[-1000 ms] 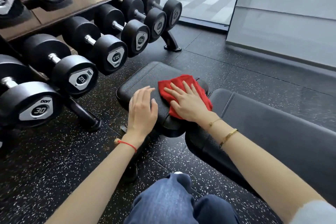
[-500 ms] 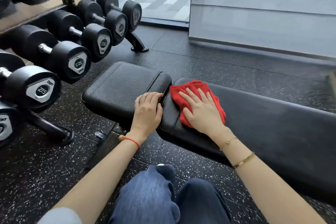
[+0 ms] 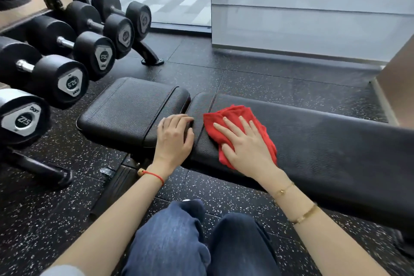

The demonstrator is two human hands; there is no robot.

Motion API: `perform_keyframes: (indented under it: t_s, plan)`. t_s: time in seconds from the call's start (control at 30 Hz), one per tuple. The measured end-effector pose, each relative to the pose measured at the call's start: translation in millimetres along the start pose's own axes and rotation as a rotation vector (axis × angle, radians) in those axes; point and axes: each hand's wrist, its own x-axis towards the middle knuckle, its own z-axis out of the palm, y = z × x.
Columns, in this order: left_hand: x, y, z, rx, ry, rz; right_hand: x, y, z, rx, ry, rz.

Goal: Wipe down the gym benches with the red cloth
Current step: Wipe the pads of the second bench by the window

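red cloth [image 3: 240, 129] slid from the seat pad [image 3: 132, 107] onto the long pad [image 3: 324, 139], right hand [image 3: 244, 148] moving with it

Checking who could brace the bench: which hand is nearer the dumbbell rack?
Left. The left hand rests on the seat pad, on the side toward the dumbbell rack; the right hand presses the red cloth farther away.
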Motion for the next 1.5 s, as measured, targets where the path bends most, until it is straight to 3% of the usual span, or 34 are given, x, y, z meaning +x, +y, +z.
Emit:
perform_keyframes:
  t_s: [0.2, 0.47, 0.57, 0.87, 1.23, 1.37, 1.5]
  plan:
    - [0, 25, 8, -0.025, -0.045, 0.053, 31, 42, -11, -0.04, 0.029, 0.319]
    - [-2, 60, 21, 0.0, -0.025, 0.127, -16, 19, -7, 0.02, 0.031, 0.115]
    - [-2, 72, 27, -0.025, -0.032, 0.145, -48, 38, -13, 0.006, 0.053, 0.143]
    - [-6, 90, 43, -0.012, -0.072, 0.161, -70, 142, -41, -0.049, 0.093, 0.559]
    - [-8, 88, 42, -0.02, -0.08, 0.177, -61, 71, -24, 0.0, 0.046, 0.229]
    - [-9, 88, 40, -0.036, -0.074, 0.188, -98, 103, -31, 0.0, 0.077, 0.287]
    - [-11, 90, 40, -0.045, -0.077, 0.199, -120, 152, -45, -0.034, 0.113, 0.489]
